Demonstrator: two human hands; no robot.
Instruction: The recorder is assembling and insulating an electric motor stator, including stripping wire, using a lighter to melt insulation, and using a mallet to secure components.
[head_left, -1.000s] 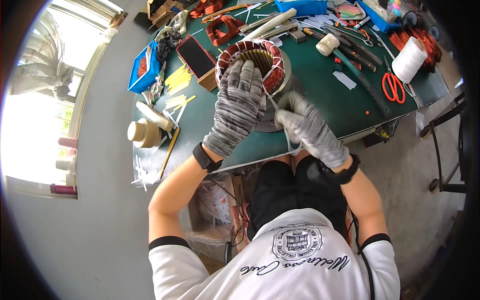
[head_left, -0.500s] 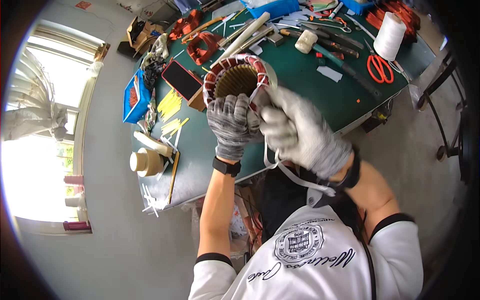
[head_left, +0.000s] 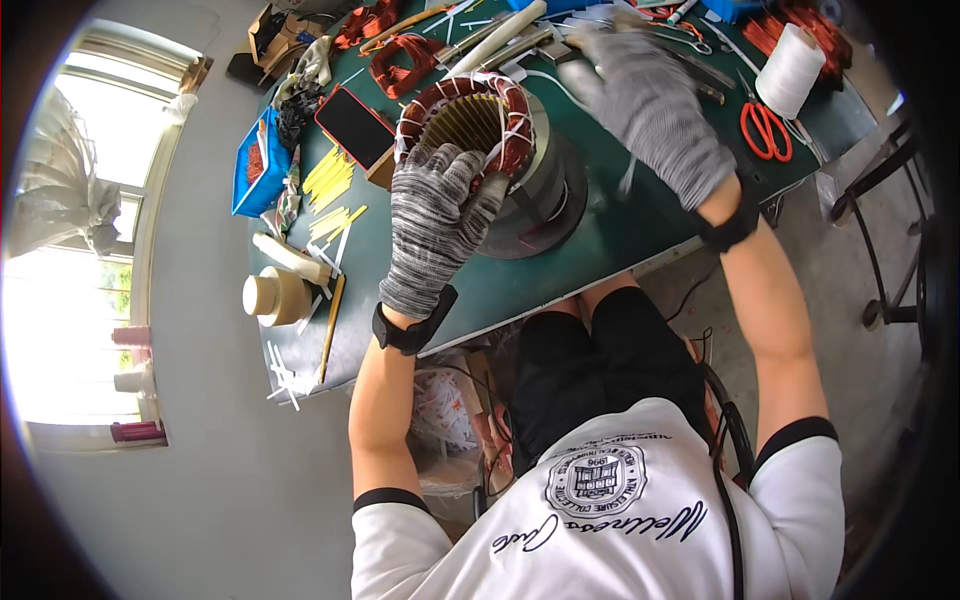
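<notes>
**Stator position relative to both hands**

Stator [head_left: 470,125] stands upright near the middle of the green desk [head_left: 600,240], seated on a dark round base [head_left: 545,195]. Its bore opens upward, so its long axis runs vertically, roughly toward the camera. Copper windings [head_left: 515,140] ring the top edge, bound with white lacing cord [head_left: 500,125].

Left of the stator lie a blue tray [head_left: 255,165], yellow insulation strips [head_left: 330,180], a roll of tape [head_left: 275,295] and a red-edged phone [head_left: 352,125], all well apart from the hands.

Left hand [head_left: 435,215], in a mottled grey glove, is the nearer one. Its forearm rises from the lower edge of the view, and the fingers are spread and laid over the near rim of the windings, pressing down in contact.

Right hand [head_left: 650,100], in a lighter grey glove, is raised beyond and to the right of the stator, clear of it. Its back faces the camera with the wrist bent. The fingers appear curled, and a white cord [head_left: 545,80] runs from the windings toward them; whether they pinch it cannot be told.

Further right lie orange-handled scissors [head_left: 765,130] and a white spool of cord [head_left: 790,70].
</notes>
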